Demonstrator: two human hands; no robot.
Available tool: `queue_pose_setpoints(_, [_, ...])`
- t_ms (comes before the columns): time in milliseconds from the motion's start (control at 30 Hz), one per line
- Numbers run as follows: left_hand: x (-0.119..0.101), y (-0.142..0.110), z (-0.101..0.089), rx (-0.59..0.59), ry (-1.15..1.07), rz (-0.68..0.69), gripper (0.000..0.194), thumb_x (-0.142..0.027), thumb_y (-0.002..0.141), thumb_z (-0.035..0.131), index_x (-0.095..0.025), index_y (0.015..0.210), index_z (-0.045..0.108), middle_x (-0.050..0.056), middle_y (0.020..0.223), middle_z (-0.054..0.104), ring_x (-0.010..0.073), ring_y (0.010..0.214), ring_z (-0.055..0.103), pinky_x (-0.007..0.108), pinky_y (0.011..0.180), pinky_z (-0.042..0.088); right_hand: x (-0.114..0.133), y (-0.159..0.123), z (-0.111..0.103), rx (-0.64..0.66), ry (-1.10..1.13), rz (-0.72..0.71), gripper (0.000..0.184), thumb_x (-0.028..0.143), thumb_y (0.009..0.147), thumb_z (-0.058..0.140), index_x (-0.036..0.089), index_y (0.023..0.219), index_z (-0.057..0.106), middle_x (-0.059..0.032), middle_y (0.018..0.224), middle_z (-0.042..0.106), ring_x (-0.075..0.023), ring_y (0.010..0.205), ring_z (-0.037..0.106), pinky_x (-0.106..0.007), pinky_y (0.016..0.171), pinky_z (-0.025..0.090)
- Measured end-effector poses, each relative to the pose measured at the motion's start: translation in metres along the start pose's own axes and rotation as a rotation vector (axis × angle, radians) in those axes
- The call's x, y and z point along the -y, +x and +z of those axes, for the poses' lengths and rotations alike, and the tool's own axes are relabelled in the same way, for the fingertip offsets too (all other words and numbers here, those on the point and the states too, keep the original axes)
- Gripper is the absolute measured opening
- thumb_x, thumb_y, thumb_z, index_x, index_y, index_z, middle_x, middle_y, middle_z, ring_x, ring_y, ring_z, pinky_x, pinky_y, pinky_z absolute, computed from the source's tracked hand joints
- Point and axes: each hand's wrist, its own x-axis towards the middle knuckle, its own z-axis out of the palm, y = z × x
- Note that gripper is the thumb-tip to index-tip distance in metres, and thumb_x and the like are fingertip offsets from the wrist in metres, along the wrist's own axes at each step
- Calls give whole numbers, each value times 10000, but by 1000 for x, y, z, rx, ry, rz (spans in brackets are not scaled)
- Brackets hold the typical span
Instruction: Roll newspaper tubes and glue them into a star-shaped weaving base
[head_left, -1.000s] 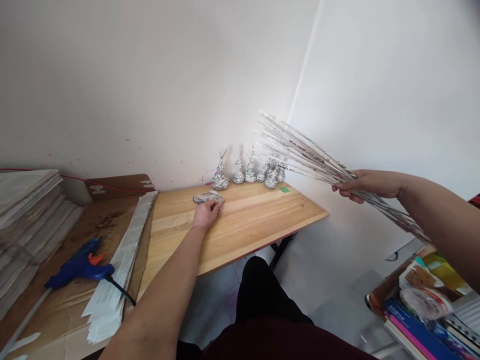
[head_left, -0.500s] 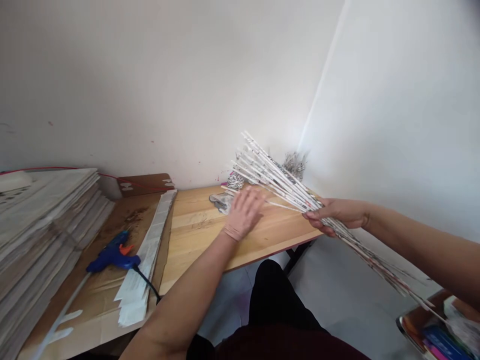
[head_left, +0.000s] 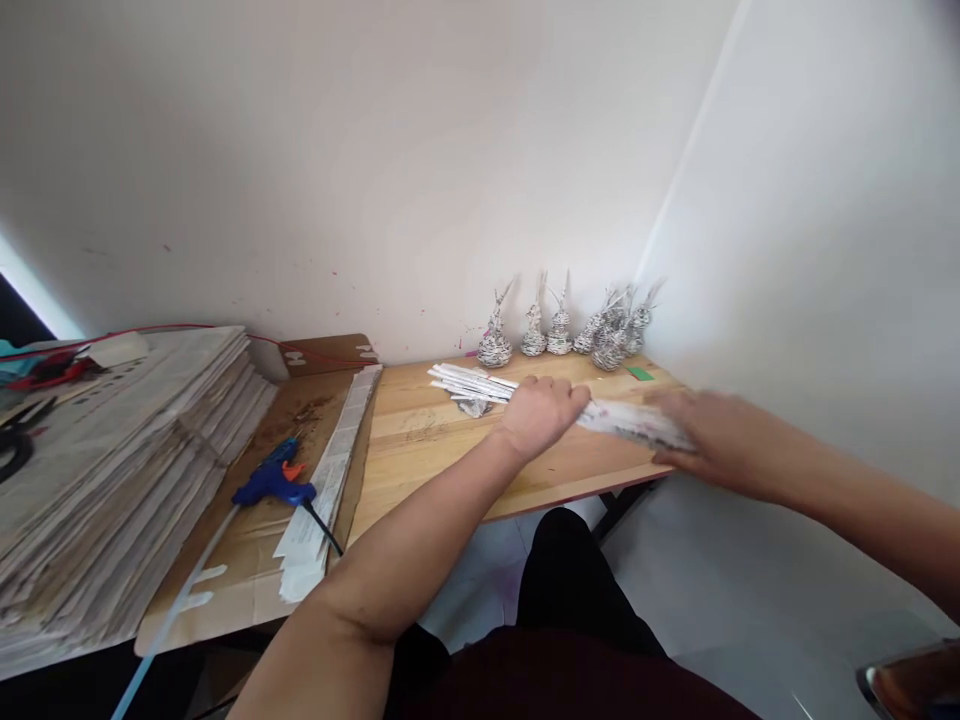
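Observation:
A bundle of rolled newspaper sticks (head_left: 472, 383) lies low over the wooden table, its left ends fanned slightly. My left hand (head_left: 546, 408) is closed around the middle of the bundle. At the right part of the sticks is my right hand (head_left: 697, 430), smeared by motion. Its thumb and fingers lie on either side of the bundle, but how firmly they close cannot be made out. Under the left ends sits a crumpled grey cloth (head_left: 474, 408), partly covered.
Several woven paper figures (head_left: 495, 345) stand along the wall on the wooden table (head_left: 427, 460), near a green scrap (head_left: 640, 374). To the left are a blue glue gun (head_left: 274, 485), paper strips (head_left: 330, 480), a tall newspaper stack (head_left: 172, 470) and scissors (head_left: 19, 435).
The sticks have come down from the raised right side to just above the table. My left hand left the cloth and took hold of the bundle. The view has swung left.

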Motion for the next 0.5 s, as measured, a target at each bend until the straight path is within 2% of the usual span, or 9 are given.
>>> queue_pose_setpoints(33, [3,10,-4,-55,-113,-133,97,-99,822,541,-183,808,586,67,714,595,230,710,607,371,722,462,10,-5,-7,-247,-203,-101,477,360,673,755,259,1107,584,-133,1089,631,-397,1064,575,-522,882,453])
queue_pose_setpoints(67, [7,20,-10,-84,-140,-186,68,-119,813,569,-187,813,578,59,690,579,228,679,598,370,695,462,20,-10,-12,-430,-349,-186,504,342,727,722,273,1197,555,-137,1227,589,-418,1216,479,-561,1000,366])
queue_pose_setpoints(100, [12,31,-17,-105,-155,-221,24,-164,824,582,-186,824,572,51,676,565,222,657,589,364,672,462,31,-16,-15,-551,-442,-258,510,325,769,693,294,1251,527,-115,1312,552,-405,1299,407,-566,1081,282])
queue_pose_setpoints(133, [19,41,-26,-137,-204,-258,51,-234,842,593,-191,839,567,33,662,551,201,644,582,339,657,465,39,-22,-14,-633,-471,-343,478,301,791,675,325,1245,529,-84,1310,563,-376,1312,407,-546,1114,255])
queue_pose_setpoints(167, [25,50,-36,-232,-381,-326,103,-267,824,631,-187,819,566,14,648,536,177,634,574,312,651,466,45,-26,-10,-664,-433,-430,419,272,801,662,362,1194,551,-51,1234,613,-339,1279,457,-508,1109,296])
queue_pose_setpoints(233, [35,63,-55,-334,-661,-423,156,-279,790,674,-172,793,561,-11,645,514,133,618,561,268,635,468,45,-28,7,-537,-317,-540,295,241,816,638,368,1078,598,-23,1058,680,-292,1164,560,-462,1043,403])
queue_pose_setpoints(333, [45,66,-77,-323,-827,-510,179,-270,771,687,-169,835,554,-46,614,482,78,515,510,222,555,465,27,-12,42,-275,-171,-447,186,283,849,599,274,1030,641,-58,1036,688,-285,1070,604,-475,975,452])
queue_pose_setpoints(400, [49,59,-81,-313,-855,-560,198,-282,769,685,-171,848,542,-59,586,474,63,465,488,208,509,462,16,7,65,-189,-9,-320,251,349,856,593,242,1079,641,-82,1089,679,-287,1067,608,-478,933,478])
queue_pose_setpoints(500, [55,43,-74,-341,-886,-608,227,-304,761,686,-170,857,531,-62,565,490,66,445,494,206,479,462,18,42,93,-90,295,-169,556,450,779,680,227,1270,546,-117,1280,598,-298,1138,585,-491,954,470])
